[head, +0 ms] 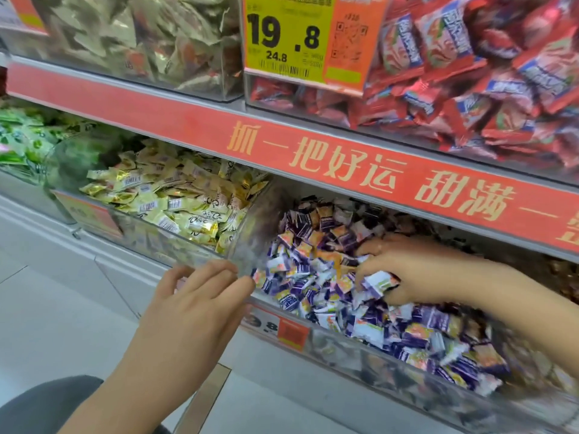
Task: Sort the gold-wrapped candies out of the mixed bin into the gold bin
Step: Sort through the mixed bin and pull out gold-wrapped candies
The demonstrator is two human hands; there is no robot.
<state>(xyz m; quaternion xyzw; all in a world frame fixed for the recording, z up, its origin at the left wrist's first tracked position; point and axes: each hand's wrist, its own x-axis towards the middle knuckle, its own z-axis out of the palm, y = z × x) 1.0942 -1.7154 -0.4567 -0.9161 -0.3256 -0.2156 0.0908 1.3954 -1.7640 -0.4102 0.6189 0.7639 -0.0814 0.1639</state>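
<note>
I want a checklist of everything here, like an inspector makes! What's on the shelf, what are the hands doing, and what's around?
Surface: shelf with a red banner strip; grey floor below.
Job's things: gold bin holds gold and pale yellow candies; mixed bin, to its right, holds purple, white and orange candies. No gold candy plainly seen in it.
Clutter: green candies far left; upper bins of gold packets and red packets; yellow price tag.
Hands: right hand is in the mixed bin, fingers curled on a white candy. Left hand holds nothing, fingers at the clear bin's front edge.
Cables: nothing seen.
Surroundings: shop aisle.
</note>
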